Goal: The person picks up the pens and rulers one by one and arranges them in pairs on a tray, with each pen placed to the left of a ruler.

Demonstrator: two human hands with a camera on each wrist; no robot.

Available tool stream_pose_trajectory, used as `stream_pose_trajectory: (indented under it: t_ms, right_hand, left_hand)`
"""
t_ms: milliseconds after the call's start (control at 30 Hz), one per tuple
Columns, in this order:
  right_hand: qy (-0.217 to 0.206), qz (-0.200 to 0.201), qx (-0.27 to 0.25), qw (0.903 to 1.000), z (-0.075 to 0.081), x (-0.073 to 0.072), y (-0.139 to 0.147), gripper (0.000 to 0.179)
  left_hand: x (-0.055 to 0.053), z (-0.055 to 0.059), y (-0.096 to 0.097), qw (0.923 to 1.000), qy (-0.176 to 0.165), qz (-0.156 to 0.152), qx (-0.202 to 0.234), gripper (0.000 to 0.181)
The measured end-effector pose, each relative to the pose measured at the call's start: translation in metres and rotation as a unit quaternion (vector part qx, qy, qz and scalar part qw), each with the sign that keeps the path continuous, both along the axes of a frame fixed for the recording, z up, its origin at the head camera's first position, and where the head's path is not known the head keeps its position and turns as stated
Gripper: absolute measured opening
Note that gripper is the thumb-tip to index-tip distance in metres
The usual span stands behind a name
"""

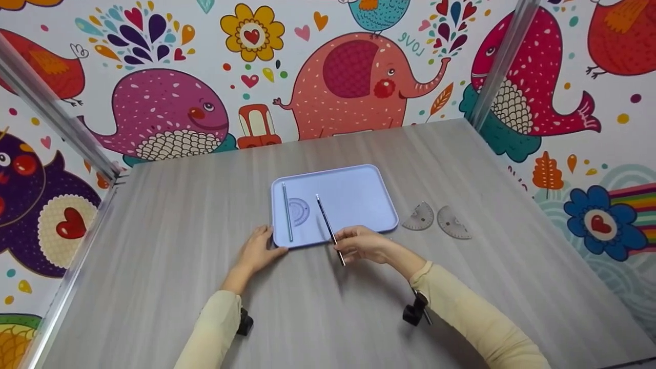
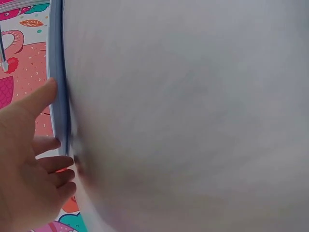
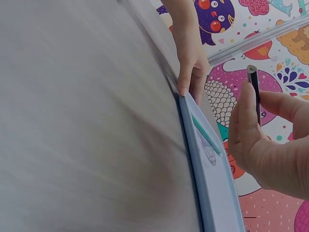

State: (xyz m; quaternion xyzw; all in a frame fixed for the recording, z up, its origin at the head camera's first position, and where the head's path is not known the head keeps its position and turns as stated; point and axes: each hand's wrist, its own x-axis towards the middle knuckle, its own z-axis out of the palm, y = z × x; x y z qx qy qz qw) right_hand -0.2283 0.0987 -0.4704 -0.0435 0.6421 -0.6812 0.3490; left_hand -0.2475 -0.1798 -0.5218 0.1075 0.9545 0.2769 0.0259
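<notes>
My right hand [image 1: 363, 245] pinches a black pencil [image 1: 328, 225] between thumb and fingers, near its lower end. The pencil slants up and away over the light blue tray [image 1: 353, 205]. In the right wrist view, the near end of the black pencil [image 3: 253, 79] sticks out past the fingertips. My left hand [image 1: 257, 250] touches the tray's near left corner, thumb at the front edge and relaxed fingers by the left side. Inside the tray, a green pencil [image 1: 287, 212] lies along the left side, next to a clear protractor [image 1: 300, 211].
Right of the tray, two more clear protractors [image 1: 419, 217] [image 1: 453, 223] lie on the grey wood-grain table [image 1: 179, 220]. Walls with cartoon animals stand behind and at both sides, with metal posts [image 1: 499, 66] at the corners.
</notes>
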Motion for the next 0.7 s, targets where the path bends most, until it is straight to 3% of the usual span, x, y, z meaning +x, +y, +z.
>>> stream_pose_trajectory:
  t_ms: [233, 700]
  right_hand:
    - [0.005, -0.023, 0.017, 0.9996, 0.002, -0.012, -0.010, 0.036]
    - [0.005, -0.068, 0.008, 0.9977, -0.006, -0.027, -0.026, 0.013]
  left_hand:
    - [0.000, -0.001, -0.001, 1.0000, 0.002, -0.003, -0.001, 0.072]
    - [-0.001, -0.002, 0.000, 1.0000, 0.000, -0.002, 0.009, 0.072]
